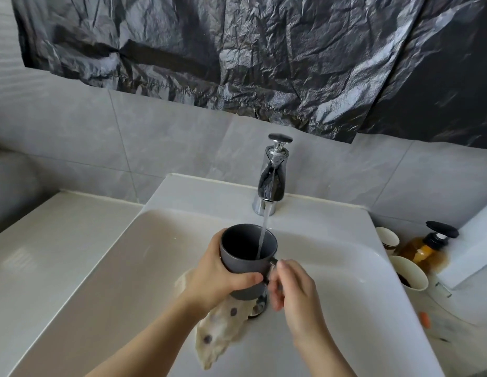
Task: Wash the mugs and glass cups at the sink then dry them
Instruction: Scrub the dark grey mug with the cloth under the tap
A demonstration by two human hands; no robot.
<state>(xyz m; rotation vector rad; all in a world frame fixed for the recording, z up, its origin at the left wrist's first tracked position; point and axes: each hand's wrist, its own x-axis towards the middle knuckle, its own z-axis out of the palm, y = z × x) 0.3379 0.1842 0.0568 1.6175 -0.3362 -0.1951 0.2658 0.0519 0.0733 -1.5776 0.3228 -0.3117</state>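
Nearest, beneath the left wrist, a spotted cloth (220, 330) lies in the sink (114, 281); whether the palm pins it I cannot tell. The left hand (212, 270) wraps its fingers and thumb round the body of the dark grey mug (247, 257), and the right hand (294, 289), just beside it, pinches the mug's handle. The mug sits upright over the drain (260, 303), mouth up, between both hands.

Beyond the hands, the water stream (264, 232) from the faucet (272, 180) falls inside the mug near its far wall. The step looks to be rinsing or filling.

To do it well, the left hand should bear the weight while the right steers by the handle, since wet glaze slips. Tilting the mug slightly toward the stream and turning it would wash the whole inner wall rather than one strip. Holding it low in the sink should limit splashing. The cloth is within reach for scrubbing.

Off to the right of the right hand, on the tabletop, stand two cream mugs (412, 273), the nearer stained dark inside, and an amber soap bottle (424, 251), so most of the washing seems ahead.
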